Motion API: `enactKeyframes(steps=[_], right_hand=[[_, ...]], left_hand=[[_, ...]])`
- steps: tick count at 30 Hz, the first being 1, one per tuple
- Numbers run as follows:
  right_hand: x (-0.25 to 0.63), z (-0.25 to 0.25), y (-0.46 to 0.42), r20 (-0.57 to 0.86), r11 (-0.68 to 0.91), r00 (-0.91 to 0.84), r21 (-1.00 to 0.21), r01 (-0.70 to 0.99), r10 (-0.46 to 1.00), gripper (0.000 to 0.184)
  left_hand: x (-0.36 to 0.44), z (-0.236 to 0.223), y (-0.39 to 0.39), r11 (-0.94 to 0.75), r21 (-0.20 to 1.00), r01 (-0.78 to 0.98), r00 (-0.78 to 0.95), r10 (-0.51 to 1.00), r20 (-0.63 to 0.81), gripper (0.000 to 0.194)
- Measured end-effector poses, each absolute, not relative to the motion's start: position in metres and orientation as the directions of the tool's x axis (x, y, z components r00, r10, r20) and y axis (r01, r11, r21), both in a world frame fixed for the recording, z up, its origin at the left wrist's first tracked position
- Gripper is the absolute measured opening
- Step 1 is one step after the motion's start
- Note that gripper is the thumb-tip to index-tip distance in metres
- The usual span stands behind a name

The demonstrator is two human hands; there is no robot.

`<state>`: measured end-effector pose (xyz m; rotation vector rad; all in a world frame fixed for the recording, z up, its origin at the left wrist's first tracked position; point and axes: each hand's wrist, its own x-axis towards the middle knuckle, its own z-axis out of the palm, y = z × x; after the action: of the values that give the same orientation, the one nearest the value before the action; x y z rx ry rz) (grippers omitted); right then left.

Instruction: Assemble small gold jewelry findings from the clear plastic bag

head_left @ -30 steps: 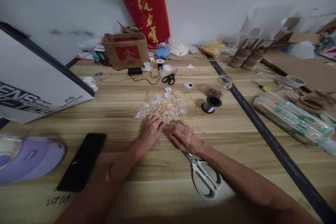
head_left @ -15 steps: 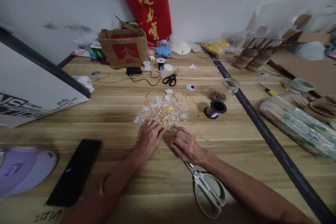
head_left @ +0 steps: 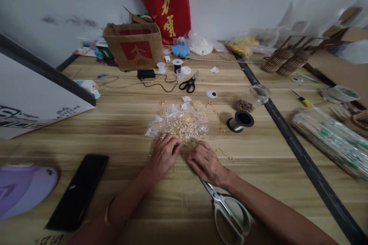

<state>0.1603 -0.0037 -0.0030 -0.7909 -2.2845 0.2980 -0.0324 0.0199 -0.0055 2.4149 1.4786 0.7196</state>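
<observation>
My left hand (head_left: 165, 154) is closed in a pinch at the near edge of a pile of small gold and silver jewelry findings (head_left: 184, 126). What its fingertips hold is too small to make out. A short bit of gold chain (head_left: 174, 168) shows just below it; I cannot tell whether the two are joined. My right hand (head_left: 208, 164) rests on the table with fingers curled together, their tips hidden from view. Large pale-handled scissors (head_left: 216, 196) lie under it, the blade ends covered by the hand. A thin gold chain (head_left: 224, 154) lies right of this hand.
A wire spool (head_left: 240, 121), a gold chain (head_left: 216, 115) and a bead heap (head_left: 245, 105) lie right of the pile. Black scissors (head_left: 189, 83) lie behind it. A phone (head_left: 77, 193) and purple cap (head_left: 27, 189) are left; packed sticks (head_left: 330, 138) are right.
The view has tilted and shifted slightly, so the table's things sit a little differently in the picture. Both hands keep nearly the same place and pose beside the pile.
</observation>
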Motion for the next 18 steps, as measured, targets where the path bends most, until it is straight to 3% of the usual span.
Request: enactKeyframes(steps=[11,18], right_hand=[[0.1601,-0.0011,-0.0030,0.541,0.779,-0.561,-0.415,0.470,0.626,0.009],[0.1604,-0.0018,-0.0024,0.534,0.770,-0.554,-0.430,0.472,0.638,0.010]], left_hand=[[-0.0328,-0.0058,0.0202,-0.455,0.487,0.745,0.332,0.887,0.321,0.010],[-0.0325,-0.0045,0.0216,-0.433,0.461,0.774,0.317,0.896,0.310,0.013]])
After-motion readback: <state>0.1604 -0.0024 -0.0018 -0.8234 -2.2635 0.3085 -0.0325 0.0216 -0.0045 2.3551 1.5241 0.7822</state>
